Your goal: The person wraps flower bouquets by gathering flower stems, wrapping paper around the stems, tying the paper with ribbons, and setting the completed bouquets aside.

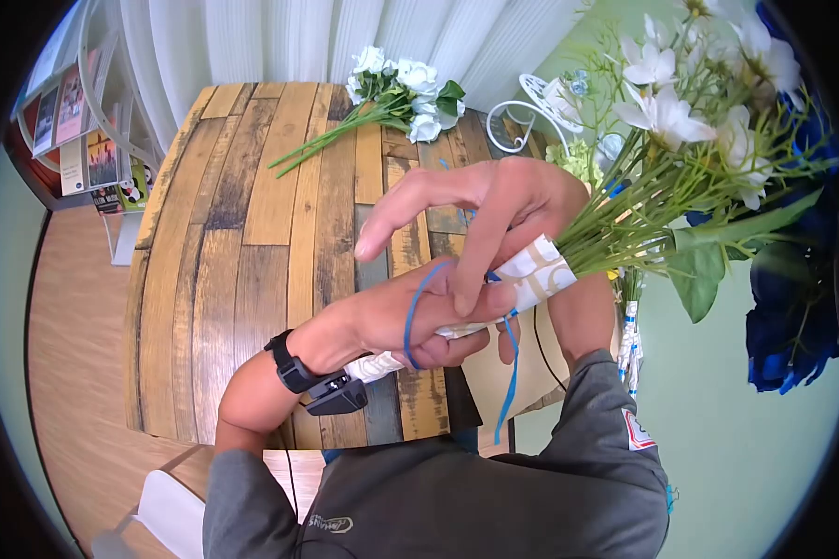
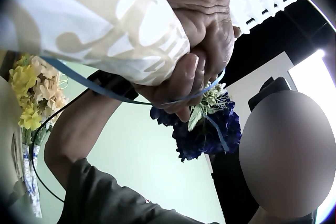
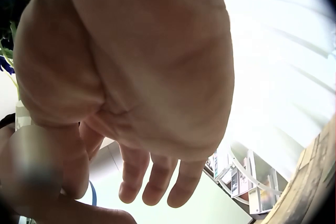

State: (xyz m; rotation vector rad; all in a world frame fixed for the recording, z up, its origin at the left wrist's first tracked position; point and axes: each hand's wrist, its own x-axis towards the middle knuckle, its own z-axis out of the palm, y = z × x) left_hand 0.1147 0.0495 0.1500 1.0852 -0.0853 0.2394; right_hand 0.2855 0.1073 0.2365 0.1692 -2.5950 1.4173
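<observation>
In the head view, my left hand [image 1: 405,312] grips the stems of a bouquet of white flowers [image 1: 667,116] through its white-and-beige wrap [image 1: 541,275]. A thin blue ribbon [image 1: 410,321] loops around the left hand, and its loose tail [image 1: 508,391] hangs below the wrap. My right hand [image 1: 522,200] arches over the wrap from the far side, one finger reaching down to the left thumb and another stretched leftward. The right wrist view shows several of this hand's fingers [image 3: 157,176] extended. The patterned wrap [image 2: 105,29] and ribbon [image 2: 113,95] cross the left wrist view.
White roses [image 1: 415,93] lie at the back of the wooden table [image 1: 261,224], near a white metal stand [image 1: 513,135]. Dark blue flowers [image 1: 792,307] hang at the right, and another wrapped bunch [image 1: 630,340] stands below the bouquet. A magazine rack [image 1: 89,158] stands at the left.
</observation>
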